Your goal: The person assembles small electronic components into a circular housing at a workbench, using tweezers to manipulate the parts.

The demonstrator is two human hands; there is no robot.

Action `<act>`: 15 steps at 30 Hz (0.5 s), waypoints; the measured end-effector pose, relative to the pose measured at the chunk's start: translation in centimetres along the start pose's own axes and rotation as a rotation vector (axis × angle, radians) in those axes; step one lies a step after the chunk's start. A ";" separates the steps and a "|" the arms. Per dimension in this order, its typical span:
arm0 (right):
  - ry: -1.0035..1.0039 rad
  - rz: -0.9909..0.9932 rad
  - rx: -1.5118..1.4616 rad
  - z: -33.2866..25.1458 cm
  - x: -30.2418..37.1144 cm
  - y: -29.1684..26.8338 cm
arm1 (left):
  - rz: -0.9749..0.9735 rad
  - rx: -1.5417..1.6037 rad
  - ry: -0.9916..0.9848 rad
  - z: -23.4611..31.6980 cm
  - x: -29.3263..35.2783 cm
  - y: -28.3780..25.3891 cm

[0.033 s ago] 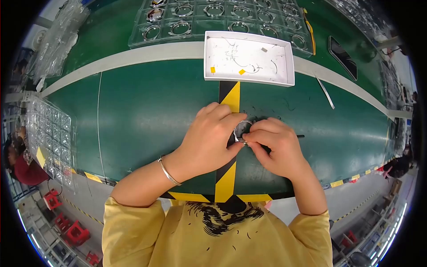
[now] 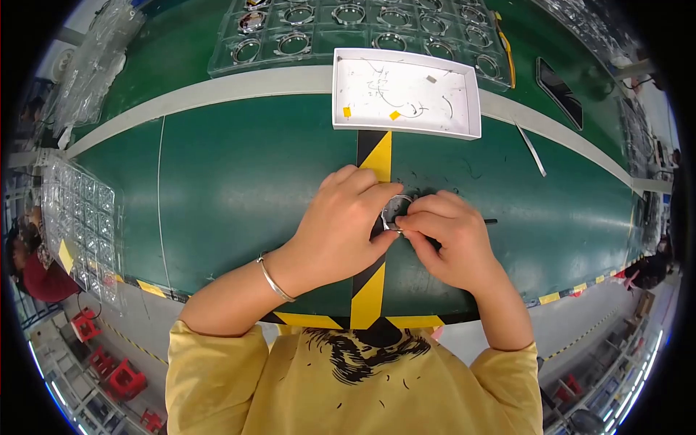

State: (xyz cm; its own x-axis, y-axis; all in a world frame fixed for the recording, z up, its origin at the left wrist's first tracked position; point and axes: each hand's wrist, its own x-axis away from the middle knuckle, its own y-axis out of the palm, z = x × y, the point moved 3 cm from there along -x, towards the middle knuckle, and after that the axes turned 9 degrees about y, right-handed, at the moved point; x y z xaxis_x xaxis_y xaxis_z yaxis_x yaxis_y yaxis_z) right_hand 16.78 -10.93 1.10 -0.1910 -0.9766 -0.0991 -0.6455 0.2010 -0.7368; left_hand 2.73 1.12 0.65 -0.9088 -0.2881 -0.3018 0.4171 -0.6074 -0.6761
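A round silver watch case [image 2: 396,208] is held between my hands, over the black-and-yellow tape strip on the green table. My left hand [image 2: 348,210] wraps its thumb and fingers around the case's left side. With thumb and index finger pinched together, my right hand [image 2: 449,228] presses at the near right edge of the case. Whether a small part sits in that pinch is hidden by the fingers. A thin dark rod [image 2: 491,221] pokes out to the right from behind my right hand; the hand covers its other end.
Beyond my hands stands a white open box [image 2: 406,127] with dark strands and yellow bits inside. Farther back lies a clear tray [image 2: 326,45] of watch cases. A phone [image 2: 560,94] and a white strip [image 2: 531,150] lie right; clear plastic trays [image 2: 87,210] are left.
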 end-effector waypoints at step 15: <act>-0.083 0.090 0.049 -0.5 -0.5 0.4 | -0.063 0.023 -0.009 -0.1 0.1 -0.3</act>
State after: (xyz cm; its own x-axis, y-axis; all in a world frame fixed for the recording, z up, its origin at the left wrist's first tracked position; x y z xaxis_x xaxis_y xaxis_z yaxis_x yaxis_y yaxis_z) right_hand 16.28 -10.36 1.17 -0.1832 -0.9582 -0.2199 -0.5913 0.2861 -0.7540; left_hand 2.51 1.36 0.77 -0.9331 -0.2552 -0.2534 0.3595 -0.6411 -0.6781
